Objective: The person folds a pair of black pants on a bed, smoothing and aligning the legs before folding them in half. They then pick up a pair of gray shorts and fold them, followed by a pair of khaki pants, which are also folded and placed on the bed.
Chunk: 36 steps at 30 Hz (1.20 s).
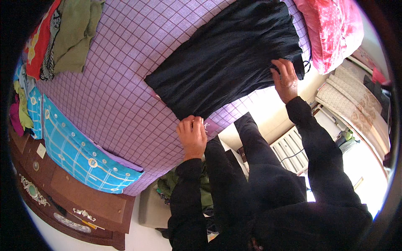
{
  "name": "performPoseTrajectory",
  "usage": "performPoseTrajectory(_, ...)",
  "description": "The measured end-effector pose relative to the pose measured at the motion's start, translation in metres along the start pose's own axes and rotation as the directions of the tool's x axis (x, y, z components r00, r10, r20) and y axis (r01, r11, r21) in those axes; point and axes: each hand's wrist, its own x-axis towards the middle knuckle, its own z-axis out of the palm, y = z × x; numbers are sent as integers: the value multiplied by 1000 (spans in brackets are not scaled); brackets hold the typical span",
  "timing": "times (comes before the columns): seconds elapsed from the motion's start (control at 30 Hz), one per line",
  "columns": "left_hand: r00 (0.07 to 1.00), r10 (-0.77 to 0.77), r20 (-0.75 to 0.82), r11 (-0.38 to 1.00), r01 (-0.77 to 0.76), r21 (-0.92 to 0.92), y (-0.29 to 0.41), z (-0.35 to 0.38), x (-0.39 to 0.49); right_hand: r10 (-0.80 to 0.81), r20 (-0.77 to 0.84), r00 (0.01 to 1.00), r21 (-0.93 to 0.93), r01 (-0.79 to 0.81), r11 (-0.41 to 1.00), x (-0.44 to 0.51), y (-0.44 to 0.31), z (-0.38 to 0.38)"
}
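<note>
A dark, lightly crinkled cloth garment [232,59] lies spread across a purple checked bed cover [125,62]. At the garment's near left corner, my left hand [192,135] has its fingers closed on the edge. My right hand [285,81] rests on the cloth near its right end, fingers bent and thumb tucked beneath the forefinger side. Whether that hand pinches a fold is not clear. A thin dark cord loop [307,65] sticks out from the garment's right end.
A pink patterned cushion or bedding bundle [329,34] sits at the upper right. Folded clothes, olive [73,34] and red [40,40], lie at upper left. A blue checked cloth [84,153] drapes over the brown wooden bed end [88,194]. A white radiator [290,150] stands behind my legs.
</note>
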Motion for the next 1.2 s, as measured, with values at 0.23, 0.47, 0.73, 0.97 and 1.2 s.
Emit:
performPoseTrajectory(0.23,997,-26,77,985,12,171,0,16,36,-95,-79,992,-1,96,995,27,10,3)
performPoseTrajectory(0.47,997,16,-76,998,-11,69,2,-17,32,114,-20,993,192,-109,975,31,10,-9)
performPoseTrajectory(0.73,995,103,-6,989,-102,110,-6,-8,3,-80,-6,997,-55,80,995,20,41,0)
performPoseTrajectory(0.97,977,59,204,987,-88,134,-11,5,7,160,-166,973,-113,-180,977,11,66,-2)
performPoseTrajectory(1.2,986,123,108,991,-128,39,9,-17,72,-75,-123,990,110,89,990,49,-25,3)
